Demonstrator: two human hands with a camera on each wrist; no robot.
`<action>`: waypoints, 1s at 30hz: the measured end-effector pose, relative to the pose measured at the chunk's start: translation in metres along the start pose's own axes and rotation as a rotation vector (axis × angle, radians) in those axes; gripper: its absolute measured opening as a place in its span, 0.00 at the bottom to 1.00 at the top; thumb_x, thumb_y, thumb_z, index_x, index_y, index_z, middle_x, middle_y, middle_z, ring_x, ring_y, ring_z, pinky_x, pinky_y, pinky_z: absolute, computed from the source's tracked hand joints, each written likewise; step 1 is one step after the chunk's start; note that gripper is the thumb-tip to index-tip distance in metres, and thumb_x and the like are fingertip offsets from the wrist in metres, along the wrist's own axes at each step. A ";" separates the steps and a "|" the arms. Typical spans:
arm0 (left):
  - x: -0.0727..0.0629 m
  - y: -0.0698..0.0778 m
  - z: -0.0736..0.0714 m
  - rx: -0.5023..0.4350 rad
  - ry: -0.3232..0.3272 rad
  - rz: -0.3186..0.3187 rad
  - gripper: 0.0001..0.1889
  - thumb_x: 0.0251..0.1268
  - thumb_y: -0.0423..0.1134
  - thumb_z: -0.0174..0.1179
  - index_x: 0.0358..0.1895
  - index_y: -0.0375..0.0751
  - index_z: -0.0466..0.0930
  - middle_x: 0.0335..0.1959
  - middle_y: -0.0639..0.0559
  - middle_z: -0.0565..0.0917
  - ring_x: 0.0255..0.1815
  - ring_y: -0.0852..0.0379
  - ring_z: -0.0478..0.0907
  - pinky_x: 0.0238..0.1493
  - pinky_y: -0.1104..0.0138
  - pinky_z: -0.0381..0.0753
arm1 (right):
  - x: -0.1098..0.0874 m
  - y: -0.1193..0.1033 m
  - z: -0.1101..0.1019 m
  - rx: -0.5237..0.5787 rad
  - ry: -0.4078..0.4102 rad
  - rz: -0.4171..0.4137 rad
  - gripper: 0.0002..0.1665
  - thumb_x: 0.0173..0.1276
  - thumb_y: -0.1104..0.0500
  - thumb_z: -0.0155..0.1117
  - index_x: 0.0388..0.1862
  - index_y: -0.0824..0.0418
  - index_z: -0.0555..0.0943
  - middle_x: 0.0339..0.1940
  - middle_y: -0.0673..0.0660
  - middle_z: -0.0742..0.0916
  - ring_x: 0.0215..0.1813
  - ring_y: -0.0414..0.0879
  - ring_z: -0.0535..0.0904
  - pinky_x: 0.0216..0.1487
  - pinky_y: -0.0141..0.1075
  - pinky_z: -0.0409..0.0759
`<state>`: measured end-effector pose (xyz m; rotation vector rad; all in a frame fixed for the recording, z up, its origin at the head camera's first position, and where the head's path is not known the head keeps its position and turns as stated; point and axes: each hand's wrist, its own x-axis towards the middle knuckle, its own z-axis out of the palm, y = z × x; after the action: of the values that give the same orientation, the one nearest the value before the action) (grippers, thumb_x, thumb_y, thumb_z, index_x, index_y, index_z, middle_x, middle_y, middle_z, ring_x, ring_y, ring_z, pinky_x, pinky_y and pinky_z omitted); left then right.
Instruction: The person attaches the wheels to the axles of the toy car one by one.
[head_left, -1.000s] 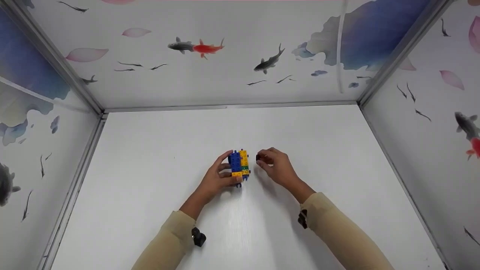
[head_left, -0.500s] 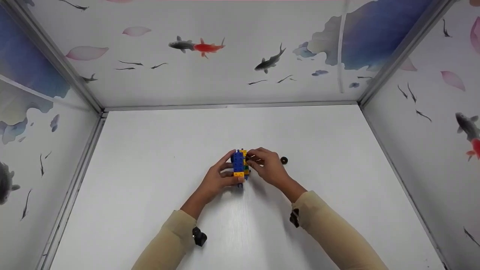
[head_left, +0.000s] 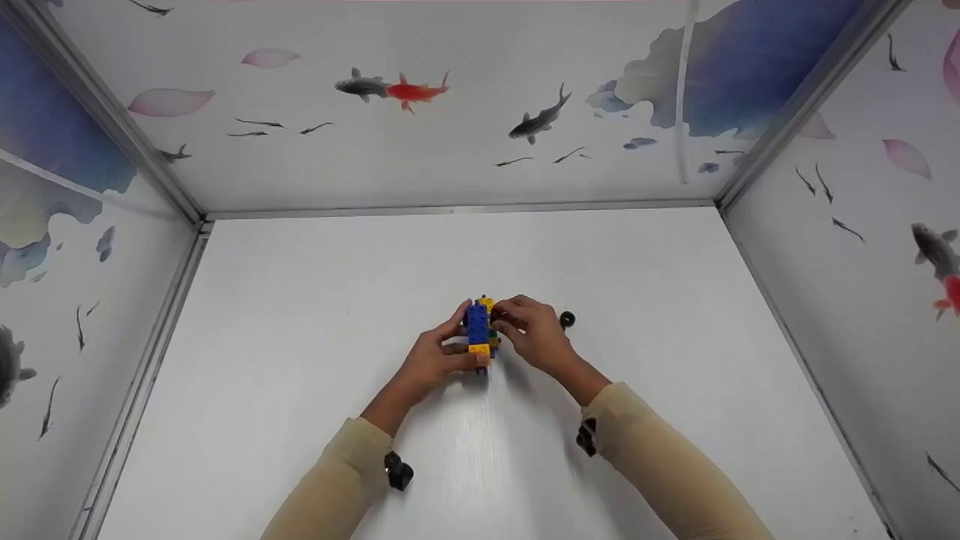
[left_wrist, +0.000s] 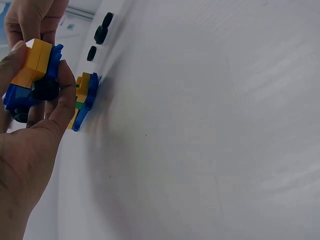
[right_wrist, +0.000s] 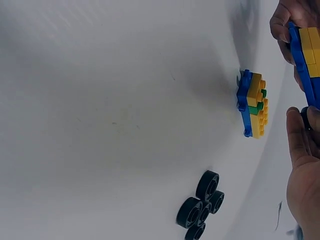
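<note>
My left hand [head_left: 431, 358] holds a blue-and-yellow toy brick car [head_left: 477, 324] above the table, gripping its sides between thumb and fingers. In the left wrist view a black wheel [left_wrist: 45, 89] shows on the car's near side. My right hand [head_left: 536, 331] is at the car's right side and pinches a small black wheel [right_wrist: 304, 117] against its blue base; whether the wheel is seated is hidden by fingers. Beyond the held car, a second brick car body [right_wrist: 257, 106] in yellow, green and blue stands on the table without visible wheels.
Several loose black wheels [right_wrist: 189, 212] lie on the white table [head_left: 337, 300] right of my right hand; in the head view one wheel [head_left: 568, 319] shows past the knuckles. Patterned panels [head_left: 450, 150] wall the table at the back and both sides.
My right hand has moved left with the black wheel, from beside the car to its right side, uncovering a loose wheel behind. The car has tilted slightly. Over the last half second little moves.
</note>
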<state>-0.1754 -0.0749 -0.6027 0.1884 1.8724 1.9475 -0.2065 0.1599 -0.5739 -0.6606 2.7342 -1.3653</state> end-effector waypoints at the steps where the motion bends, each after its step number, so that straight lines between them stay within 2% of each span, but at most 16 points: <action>1: 0.000 0.000 0.001 -0.005 -0.001 0.003 0.54 0.66 0.44 0.81 0.89 0.73 0.56 0.76 0.37 0.74 0.73 0.41 0.84 0.67 0.56 0.90 | 0.000 0.000 0.000 0.008 0.007 0.006 0.15 0.80 0.64 0.70 0.62 0.62 0.90 0.56 0.59 0.90 0.61 0.53 0.90 0.64 0.43 0.91; 6: 0.001 0.001 0.002 -0.031 -0.008 0.015 0.55 0.67 0.44 0.81 0.90 0.70 0.54 0.76 0.36 0.73 0.74 0.39 0.83 0.66 0.55 0.90 | 0.000 -0.001 0.002 0.032 0.036 0.022 0.15 0.80 0.65 0.70 0.62 0.63 0.90 0.56 0.60 0.90 0.62 0.54 0.90 0.65 0.43 0.90; 13: 0.001 0.002 0.003 -0.025 -0.010 0.021 0.54 0.67 0.45 0.81 0.90 0.72 0.54 0.76 0.37 0.73 0.74 0.39 0.83 0.66 0.56 0.90 | 0.000 -0.001 0.003 0.014 0.041 0.011 0.16 0.79 0.66 0.70 0.62 0.65 0.90 0.55 0.61 0.90 0.61 0.55 0.90 0.64 0.44 0.90; 21: 0.000 -0.002 0.001 -0.042 -0.028 0.027 0.55 0.70 0.42 0.79 0.92 0.64 0.51 0.77 0.35 0.72 0.76 0.37 0.81 0.66 0.58 0.90 | 0.000 -0.001 0.003 0.021 0.028 -0.002 0.16 0.79 0.67 0.70 0.62 0.67 0.90 0.55 0.61 0.90 0.61 0.55 0.90 0.64 0.45 0.90; 30: -0.001 0.001 0.001 -0.010 -0.027 0.013 0.54 0.69 0.40 0.79 0.90 0.68 0.54 0.78 0.37 0.73 0.74 0.39 0.83 0.66 0.56 0.90 | 0.000 -0.003 0.000 -0.109 0.015 -0.075 0.15 0.78 0.67 0.72 0.60 0.65 0.91 0.52 0.61 0.89 0.57 0.54 0.90 0.60 0.46 0.92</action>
<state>-0.1741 -0.0743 -0.6019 0.2226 1.8490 1.9524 -0.2059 0.1587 -0.5716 -0.7699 2.8406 -1.2464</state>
